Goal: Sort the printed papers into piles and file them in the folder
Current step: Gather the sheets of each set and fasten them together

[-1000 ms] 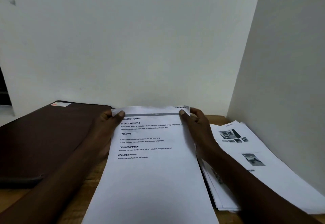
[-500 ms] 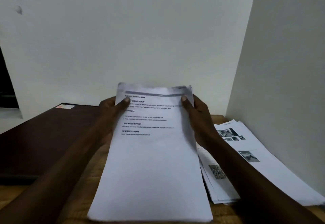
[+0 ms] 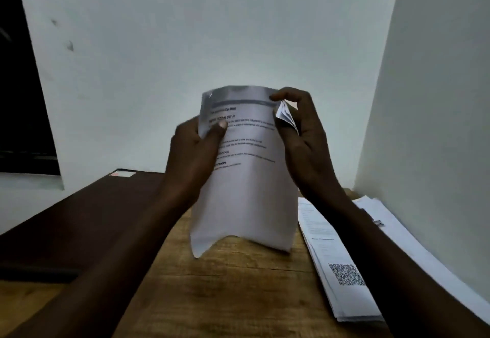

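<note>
A stack of printed papers (image 3: pixel 249 194) hangs upright above the wooden desk (image 3: pixel 228 292), its lower edge curling free. My left hand (image 3: pixel 197 146) grips the stack's upper left edge, thumb on the front page. My right hand (image 3: pixel 299 136) pinches the upper right corner, where several page corners fan apart. A dark brown folder (image 3: pixel 79 226) lies shut on the desk to the left. More printed sheets (image 3: pixel 342 266), one with a QR code, lie spread on the desk at the right.
White walls stand close behind the desk and along its right side (image 3: pixel 434 125). A small binder clip (image 3: pixel 377 222) rests on the sheets at the right. A dark opening (image 3: pixel 21 85) fills the far left.
Both hands have lifted the stack from lying on the desk to hanging upright in the air. My right hand has shifted to the top right corner and fans the pages.
</note>
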{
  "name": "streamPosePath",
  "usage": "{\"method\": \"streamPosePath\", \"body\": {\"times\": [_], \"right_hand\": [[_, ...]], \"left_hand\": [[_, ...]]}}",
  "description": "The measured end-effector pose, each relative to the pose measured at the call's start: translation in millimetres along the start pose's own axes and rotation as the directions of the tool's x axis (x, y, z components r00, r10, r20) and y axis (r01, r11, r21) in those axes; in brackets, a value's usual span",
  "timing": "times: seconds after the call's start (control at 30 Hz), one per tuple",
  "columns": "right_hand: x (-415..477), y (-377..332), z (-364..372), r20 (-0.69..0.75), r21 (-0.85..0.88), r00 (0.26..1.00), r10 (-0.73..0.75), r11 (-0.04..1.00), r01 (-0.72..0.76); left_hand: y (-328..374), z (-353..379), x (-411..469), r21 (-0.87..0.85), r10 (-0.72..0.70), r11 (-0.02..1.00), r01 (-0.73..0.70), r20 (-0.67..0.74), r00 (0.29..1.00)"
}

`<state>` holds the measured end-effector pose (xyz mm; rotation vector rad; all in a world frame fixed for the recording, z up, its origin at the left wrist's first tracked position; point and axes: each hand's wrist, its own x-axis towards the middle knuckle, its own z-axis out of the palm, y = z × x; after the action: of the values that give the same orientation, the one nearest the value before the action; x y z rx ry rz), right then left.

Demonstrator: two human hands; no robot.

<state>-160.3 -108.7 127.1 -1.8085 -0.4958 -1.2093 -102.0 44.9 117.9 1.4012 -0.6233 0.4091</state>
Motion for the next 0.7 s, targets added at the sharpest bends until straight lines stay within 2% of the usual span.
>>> {"method": "streamPosePath", "body": {"times": [0.13, 0.27, 0.37, 0.47, 0.53, 0.6, 0.63, 0.7], "right_hand": [[15.4, -7.3, -6.4, -0.057, -0.002, 0.996, -0.065, 0.998, 0.065], [16.1, 2.2, -4.7, 0.006, -0.007, 1.0, 0.016, 1.0, -0.016], [33.6, -2.7, -13.9, -0.026, -0.043, 1.0, 0.011, 0.999, -0.012], [52.7, -3.7, -22.1, 0.013, 0.0, 0.982, 0.189, 0.982, -0.189], [46.5, 13.3, -22.0, 0.041, 0.036, 0.935, 0.353, 0.935, -0.354], [28.3, 38.0, -19.7, 0.069, 0.062, 0.842, 0.536, 0.84, -0.54], [17.8, 50.2, -18.8, 0.084, 0.081, 0.787, 0.611, 0.783, -0.616], [-1.2, 72.4, -17.4, 0.089, 0.087, 0.703, 0.706, 0.698, -0.711]], "left_hand": [[2.1, -1.7, 10.1, -0.02, 0.021, 1.0, -0.021, 0.0, 1.0], [-5.1, -3.1, 13.1, 0.015, -0.031, 0.999, 0.031, 0.034, 0.999], [-1.0, -12.3, 23.0, -0.027, -0.031, 0.999, 0.033, 0.059, 0.998], [5.6, -27.0, 35.7, -0.105, -0.171, 0.976, 0.192, 0.187, 0.967], [-7.6, -34.4, 35.1, -0.147, -0.324, 0.917, 0.372, 0.271, 0.906], [-31.6, -36.9, 26.0, -0.142, -0.467, 0.835, 0.531, 0.327, 0.822], [-45.5, -36.9, 21.7, -0.127, -0.523, 0.799, 0.587, 0.335, 0.784], [-71.5, -37.0, 17.6, -0.097, -0.59, 0.765, 0.637, 0.294, 0.752]]}}
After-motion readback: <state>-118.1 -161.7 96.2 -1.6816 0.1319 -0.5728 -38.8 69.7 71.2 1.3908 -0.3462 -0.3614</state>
